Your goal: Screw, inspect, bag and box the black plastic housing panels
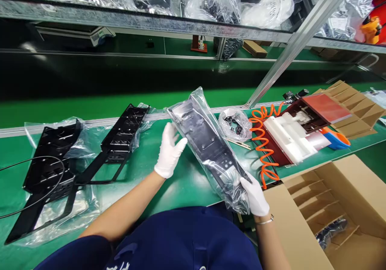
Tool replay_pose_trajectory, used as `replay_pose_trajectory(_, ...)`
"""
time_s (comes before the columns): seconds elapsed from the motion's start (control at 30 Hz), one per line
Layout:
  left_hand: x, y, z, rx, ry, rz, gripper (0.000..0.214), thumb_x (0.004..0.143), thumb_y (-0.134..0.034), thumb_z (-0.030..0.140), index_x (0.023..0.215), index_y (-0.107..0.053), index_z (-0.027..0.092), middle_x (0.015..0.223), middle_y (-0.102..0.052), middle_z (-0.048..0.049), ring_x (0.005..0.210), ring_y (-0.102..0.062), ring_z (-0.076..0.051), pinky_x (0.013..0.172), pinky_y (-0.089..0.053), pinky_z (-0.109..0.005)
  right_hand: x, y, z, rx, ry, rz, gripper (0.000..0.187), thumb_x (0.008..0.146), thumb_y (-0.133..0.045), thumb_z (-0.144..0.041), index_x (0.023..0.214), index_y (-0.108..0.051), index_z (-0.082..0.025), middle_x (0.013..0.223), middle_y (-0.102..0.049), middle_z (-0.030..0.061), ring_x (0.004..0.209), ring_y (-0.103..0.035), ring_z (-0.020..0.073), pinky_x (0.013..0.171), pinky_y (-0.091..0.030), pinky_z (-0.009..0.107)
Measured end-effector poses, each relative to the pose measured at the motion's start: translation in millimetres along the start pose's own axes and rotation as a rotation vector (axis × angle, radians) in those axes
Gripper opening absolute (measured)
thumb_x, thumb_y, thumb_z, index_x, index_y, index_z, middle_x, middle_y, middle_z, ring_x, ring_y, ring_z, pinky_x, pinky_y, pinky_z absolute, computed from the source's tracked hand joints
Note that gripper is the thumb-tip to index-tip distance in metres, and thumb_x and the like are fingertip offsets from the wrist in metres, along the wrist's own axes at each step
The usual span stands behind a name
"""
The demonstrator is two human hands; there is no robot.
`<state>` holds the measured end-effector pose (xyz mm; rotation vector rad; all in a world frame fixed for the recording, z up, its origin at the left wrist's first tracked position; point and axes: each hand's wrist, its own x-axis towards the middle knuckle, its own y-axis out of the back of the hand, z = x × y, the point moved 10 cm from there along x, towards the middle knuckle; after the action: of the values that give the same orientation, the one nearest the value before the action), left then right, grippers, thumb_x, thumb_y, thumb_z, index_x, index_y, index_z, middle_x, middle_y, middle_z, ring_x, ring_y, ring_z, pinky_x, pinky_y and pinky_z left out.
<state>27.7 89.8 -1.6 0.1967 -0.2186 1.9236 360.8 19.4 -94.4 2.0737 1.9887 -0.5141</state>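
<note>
Bagged panel (pixel 205 141), lower end at the near edge of our worktop (pixel 187 187)
Right hand (pixel 255 195) clamps that end, likely for support; left hand (pixel 169 152) hangs open alongside.

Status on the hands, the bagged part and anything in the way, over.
Right hand gripping bagged part at near end. Left hand open by its far end, contact unclear. Small bag to its right, blocking neither hand.

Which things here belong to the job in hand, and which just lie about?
Likely the job's:
bagged black part, in the right hand; left hand open beside it
two black frames
divided carton

Apparently lying about:
red-and-white fixture
bag of small black pieces
shelf bags
</note>
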Motion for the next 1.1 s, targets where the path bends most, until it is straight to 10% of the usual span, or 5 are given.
replay_pose_trajectory(0.1, 2, -35.8, 2, -0.193, 0.122, -0.224, 0.076, 0.076, -0.078, 0.061, 0.137, -0.056, 0.021, 0.143, -0.063, -0.0149, 0.134, -0.058, -0.032, 0.113, -0.049, -0.047, -10, 8, 5, -0.023, 0.013, 0.004, 0.046, 0.072, -0.080, -0.055, 0.102, -0.072, -0.021, 0.067, -0.067, 0.0003, 0.048, -0.048, 0.0117, 0.042, -0.038, 0.025)
replay_pose_trajectory(0.2, -2, -45.2, 6, -0.243, 0.200, -0.201, 0.066, 0.069, -0.086, 0.051, 0.123, -0.064, 0.020, 0.127, -0.073, -0.0118, 0.116, -0.069, -0.030, 0.105, -0.055, -0.046, -15, 18, 11, -0.054, 0.036, 0.023, 0.043, 0.074, -0.080, -0.054, 0.101, -0.074, -0.022, 0.069, -0.069, 0.0011, 0.052, -0.052, 0.0127, 0.046, -0.043, 0.025)
replay_pose_trajectory(0.9, 0, -37.4, 9, -0.166, 0.212, -0.079, 0.049, 0.074, -0.081, 0.047, 0.113, -0.070, 0.018, 0.120, -0.076, -0.0098, 0.114, -0.070, -0.027, 0.111, -0.050, -0.046, -27, 15, 7, -0.034, 0.046, 0.022, 0.047, 0.070, -0.082, -0.053, 0.103, -0.070, -0.022, 0.070, -0.070, 0.0012, 0.053, -0.056, 0.0149, 0.046, -0.045, 0.027)
replay_pose_trajectory(1.1, -15, -50.4, 14, -0.129, 0.174, -0.231, 0.057, 0.074, -0.081, 0.053, 0.119, -0.066, 0.022, 0.125, -0.073, -0.0097, 0.121, -0.067, -0.028, 0.113, -0.048, -0.045, -30, 2, 0, -0.003, 0.051, 0.012, 0.042, 0.074, -0.079, -0.051, 0.102, -0.071, -0.021, 0.067, -0.067, 0.0001, 0.046, -0.048, 0.0111, 0.040, -0.038, 0.025)
